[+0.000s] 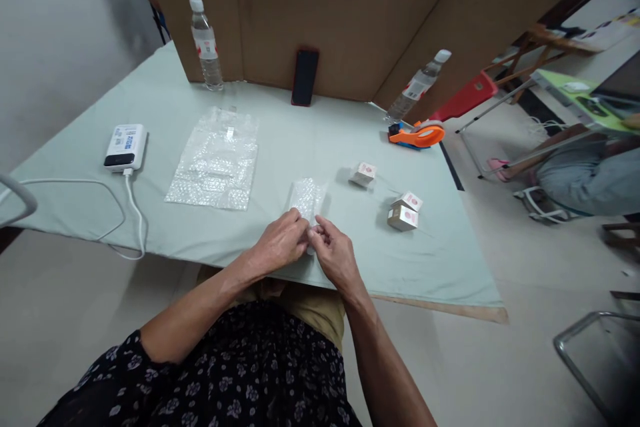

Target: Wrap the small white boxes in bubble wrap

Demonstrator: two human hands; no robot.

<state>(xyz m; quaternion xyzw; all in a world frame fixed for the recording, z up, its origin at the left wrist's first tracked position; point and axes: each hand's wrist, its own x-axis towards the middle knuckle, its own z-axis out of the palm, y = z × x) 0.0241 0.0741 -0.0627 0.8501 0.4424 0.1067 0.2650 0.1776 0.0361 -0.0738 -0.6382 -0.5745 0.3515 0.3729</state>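
Note:
A small piece of bubble wrap [306, 195], rolled or folded into a narrow packet, lies near the front edge of the table. My left hand [287, 238] grips its near end from the left, fingers curled. From the right, my right hand [334, 248] pinches the same end between thumb and fingers. Whatever the wrap may contain cannot be made out. Flat on the cloth to the left is a larger bubble wrap sheet [215, 163]. Several small boxes, among them a white-topped box [363, 174] and a brown-sided box [403, 217], stand to the right.
An orange tape dispenser [419, 135] sits at the right edge beside a leaning water bottle [417, 89]. Another bottle [206, 47] and a phone [305, 77] stand against the cardboard screen [320, 7]. At left is a power bank [125, 147] with a white cable [137, 213]. A person sits far right.

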